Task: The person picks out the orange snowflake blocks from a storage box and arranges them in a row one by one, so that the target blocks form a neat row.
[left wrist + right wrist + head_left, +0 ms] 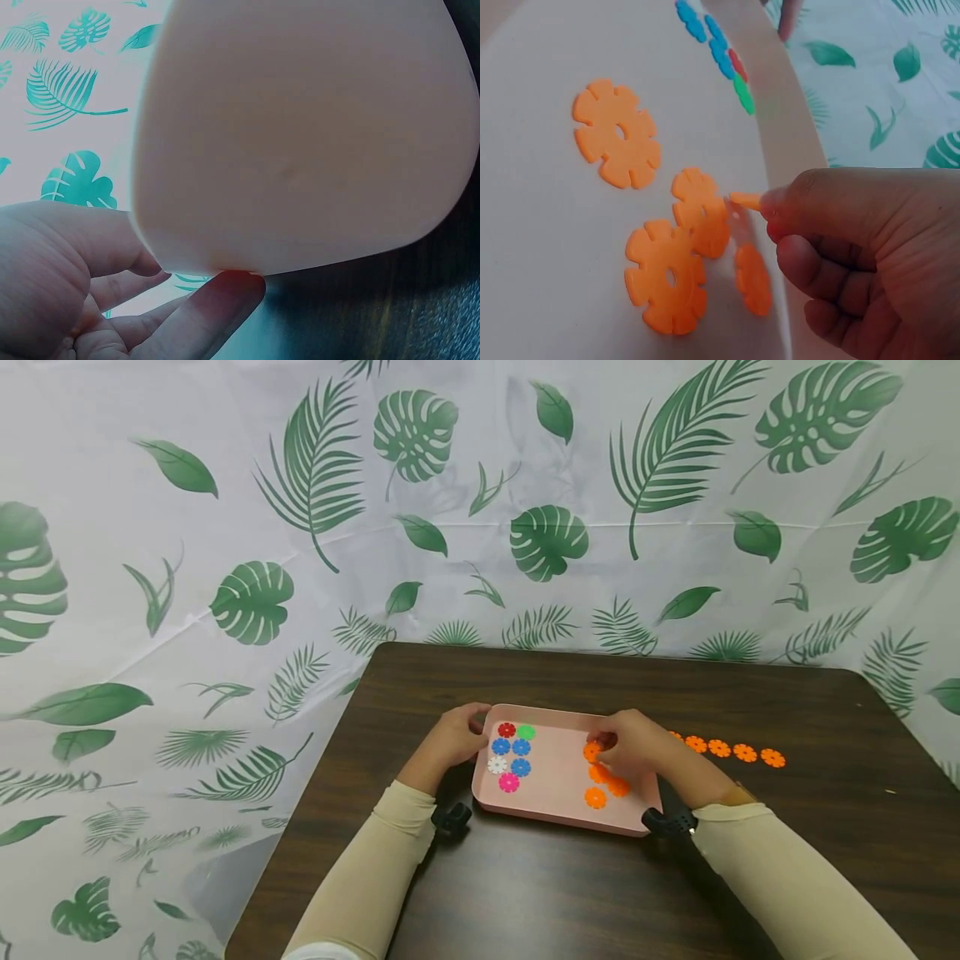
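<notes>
Head view's bright and fairly even; soft sheen across the counter (540,885)! Wrist views run dimmer, hazy; the left tints teal.

Dark wood-grain table (525,893) with a pink tray (558,770) and, rightward, 5 visible orange discs (719,748) in a row

White leaf-printed backdrop (487,410) (faintly creased); dark wood-grain table (555,893) before it

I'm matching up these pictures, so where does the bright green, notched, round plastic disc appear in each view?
Head: the green, notched, round plastic disc sits just right of and below the picture's centre.
Left wrist: not in it.
Right wrist: the green disc is above the centre, slightly right.
Shared landmark: the white sheet printed with leaves, in all three.
</notes>
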`<state>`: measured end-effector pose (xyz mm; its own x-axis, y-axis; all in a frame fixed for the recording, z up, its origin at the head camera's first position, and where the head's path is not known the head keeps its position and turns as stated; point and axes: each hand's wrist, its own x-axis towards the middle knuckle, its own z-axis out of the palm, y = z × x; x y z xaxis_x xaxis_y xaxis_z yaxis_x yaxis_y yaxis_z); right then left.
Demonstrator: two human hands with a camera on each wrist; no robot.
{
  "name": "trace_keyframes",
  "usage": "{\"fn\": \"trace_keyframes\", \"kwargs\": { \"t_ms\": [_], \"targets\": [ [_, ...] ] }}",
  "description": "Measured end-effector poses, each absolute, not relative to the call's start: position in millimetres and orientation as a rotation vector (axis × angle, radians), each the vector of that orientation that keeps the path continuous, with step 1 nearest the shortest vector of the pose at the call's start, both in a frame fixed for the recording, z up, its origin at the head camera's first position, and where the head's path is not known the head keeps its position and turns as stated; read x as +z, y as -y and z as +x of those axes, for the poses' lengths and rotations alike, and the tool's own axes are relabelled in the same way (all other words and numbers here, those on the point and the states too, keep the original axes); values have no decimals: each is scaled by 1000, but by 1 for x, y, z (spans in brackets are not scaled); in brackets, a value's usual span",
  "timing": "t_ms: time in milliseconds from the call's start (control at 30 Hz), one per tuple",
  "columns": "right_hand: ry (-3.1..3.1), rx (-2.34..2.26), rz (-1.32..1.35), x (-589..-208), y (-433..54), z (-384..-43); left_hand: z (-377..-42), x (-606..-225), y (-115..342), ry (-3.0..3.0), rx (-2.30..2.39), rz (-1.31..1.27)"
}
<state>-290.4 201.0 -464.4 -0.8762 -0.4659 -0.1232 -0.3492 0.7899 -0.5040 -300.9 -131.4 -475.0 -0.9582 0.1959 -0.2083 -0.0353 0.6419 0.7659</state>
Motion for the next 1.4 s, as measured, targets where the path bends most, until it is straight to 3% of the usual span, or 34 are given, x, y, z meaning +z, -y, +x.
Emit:
{"fn": "trace_keyframes", "kwargs": {
  "t_ms": [400, 767, 1167, 1400],
  "targets": [
    [-2757, -940, -499, -453, -237, -285, -299, -478, 130, -2576, 1216, 115],
    [-2938, -1012, -114, -421, -337, -259, -301, -477, 130, -2597, 1222, 135],
    [-2947, -974, 378, -477, -468, -223, -301, -479, 132, -2593, 1249, 143],
    [-2980, -814, 359, -497, -491, -215, -300, -479, 131, -2592, 1243, 136]
  ]
}}
